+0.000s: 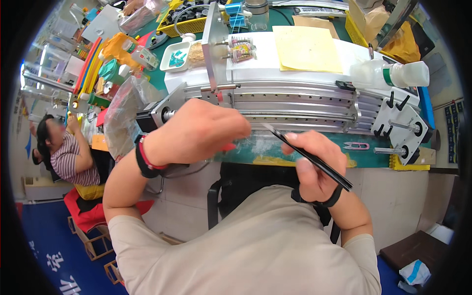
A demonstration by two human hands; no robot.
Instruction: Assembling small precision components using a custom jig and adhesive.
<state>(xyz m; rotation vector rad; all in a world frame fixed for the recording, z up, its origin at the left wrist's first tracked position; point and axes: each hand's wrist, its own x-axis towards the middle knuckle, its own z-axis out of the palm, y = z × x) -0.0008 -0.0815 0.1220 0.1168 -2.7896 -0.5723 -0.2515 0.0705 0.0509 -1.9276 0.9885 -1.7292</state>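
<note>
The right hand [328, 153] closes round slim black tweezers [325, 167] above the front edge of the green table [369, 158]. The left hand [199, 130] curls before a silver slotted-rail machine [295, 104]; whether its grip pinches anything, I cannot tell. White characters [55, 261] mark the blue floor [37, 233].

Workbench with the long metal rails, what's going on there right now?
The person's right hand holds a slim black tool with a pale tip, pointed toward the left hand, which is curled near a long silver metal rail assembly; whether it grips anything is unclear. Small pink-handled snips lie untouched on the green bench top, to the right.
</note>
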